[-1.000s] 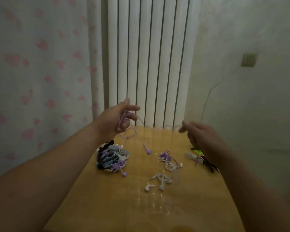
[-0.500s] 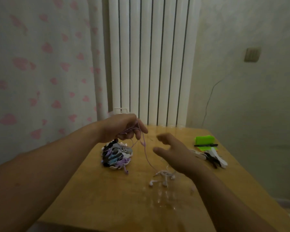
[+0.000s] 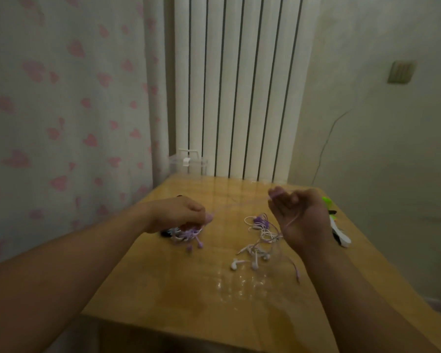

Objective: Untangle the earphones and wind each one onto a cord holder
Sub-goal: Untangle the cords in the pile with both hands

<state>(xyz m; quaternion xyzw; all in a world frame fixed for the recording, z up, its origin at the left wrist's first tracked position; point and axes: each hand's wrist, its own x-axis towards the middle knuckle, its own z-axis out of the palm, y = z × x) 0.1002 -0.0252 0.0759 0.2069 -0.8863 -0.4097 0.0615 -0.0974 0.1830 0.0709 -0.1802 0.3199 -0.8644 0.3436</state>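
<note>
My left hand (image 3: 181, 214) is curled over a pile of wound earphones and cord holders (image 3: 186, 234) at the table's left, gripping a purple cord. That purple earphone cord (image 3: 289, 222) stretches across to my right hand (image 3: 299, 216), which pinches it at the fingertips; the cord runs down over the palm and trails to a purple plug (image 3: 298, 275) on the table. A tangle of white and purple earphones (image 3: 259, 236) lies between my hands, partly hidden by the right hand.
The wooden table (image 3: 189, 301) stands in a corner against a white radiator (image 3: 239, 85) and a curtain (image 3: 61, 110). A clear plastic box (image 3: 189, 163) sits at the back. Green, black and white cord holders (image 3: 337, 228) lie at the right edge.
My left hand dropped from above the table down onto the pile. My right hand swung in toward the middle, then rose with the purple cord pinched, pulling it taut to the right.
</note>
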